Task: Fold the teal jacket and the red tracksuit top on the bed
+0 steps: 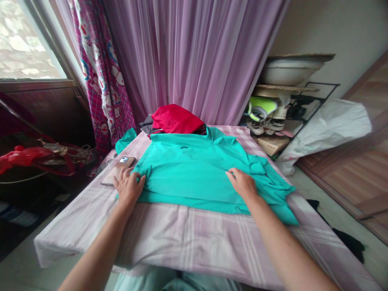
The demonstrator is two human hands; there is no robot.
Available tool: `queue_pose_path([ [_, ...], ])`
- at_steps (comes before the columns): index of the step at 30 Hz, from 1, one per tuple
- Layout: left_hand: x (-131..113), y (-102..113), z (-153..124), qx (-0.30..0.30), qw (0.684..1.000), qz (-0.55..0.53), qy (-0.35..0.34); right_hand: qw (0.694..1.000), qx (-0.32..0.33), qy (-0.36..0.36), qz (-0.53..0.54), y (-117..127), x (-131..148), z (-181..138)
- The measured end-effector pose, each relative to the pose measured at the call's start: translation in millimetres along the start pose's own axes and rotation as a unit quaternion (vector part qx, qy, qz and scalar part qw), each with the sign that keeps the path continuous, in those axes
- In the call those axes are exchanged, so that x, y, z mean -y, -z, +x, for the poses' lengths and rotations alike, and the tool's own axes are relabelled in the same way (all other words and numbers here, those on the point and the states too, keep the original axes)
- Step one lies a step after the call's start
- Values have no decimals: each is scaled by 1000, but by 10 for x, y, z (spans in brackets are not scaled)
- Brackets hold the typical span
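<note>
A teal shirt (188, 173) lies spread across the table, its left side turned in along an edge and its right side loosely bunched. My left hand (129, 186) rests at the shirt's left edge with fingers spread and bent, open, partly over a phone (125, 162). Over the right half of the shirt is my right hand (242, 182), its fingers slightly bent and a little apart. No cloth shows lifted between those fingers. Whether the right fingertips touch the fabric is hard to make out.
A pink checked cloth (182, 242) covers the table. Behind the shirt lies a red garment (177, 119) on darker clothes. A teal piece of cloth (125, 140) sits at the left edge. Purple curtains (194, 60) hang behind. A shoe rack (315, 101) and white bag (330, 129) stand right.
</note>
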State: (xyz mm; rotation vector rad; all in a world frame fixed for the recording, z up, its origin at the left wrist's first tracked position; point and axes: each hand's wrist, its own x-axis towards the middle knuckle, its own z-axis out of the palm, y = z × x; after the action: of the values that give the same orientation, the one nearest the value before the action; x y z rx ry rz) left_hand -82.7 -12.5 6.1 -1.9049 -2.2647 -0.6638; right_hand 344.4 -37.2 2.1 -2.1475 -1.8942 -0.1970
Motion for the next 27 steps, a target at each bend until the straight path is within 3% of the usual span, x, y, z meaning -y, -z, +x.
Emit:
queue_pose_path([
  [7, -13, -5, 37, 3, 1000, -10, 4, 1000, 7, -10, 8, -66, -14, -59],
  [10, -211, 29, 31, -5, 998, -1, -62, 999, -22, 29, 32, 48, 174, -23],
  [14, -543, -42, 44, 73, 981, 42, -172, 988, -43, 124, 84, 114, 665, 85],
  [16, -633, -117, 52, 118, 974, 64, -185, 980, -18, 170, 97, 64, 887, 125],
  [19, -640, -209, 59, 146, 967, 78, -192, 973, 80, 195, 88, -60, 1055, 134],
  [22, -587, -248, 64, 142, 966, 77, -199, 967, 139, 200, 78, -141, 1015, 104],
  [27, -539, -287, 70, 127, 969, 68, -201, 971, 95, 201, 85, -198, 521, 42],
])
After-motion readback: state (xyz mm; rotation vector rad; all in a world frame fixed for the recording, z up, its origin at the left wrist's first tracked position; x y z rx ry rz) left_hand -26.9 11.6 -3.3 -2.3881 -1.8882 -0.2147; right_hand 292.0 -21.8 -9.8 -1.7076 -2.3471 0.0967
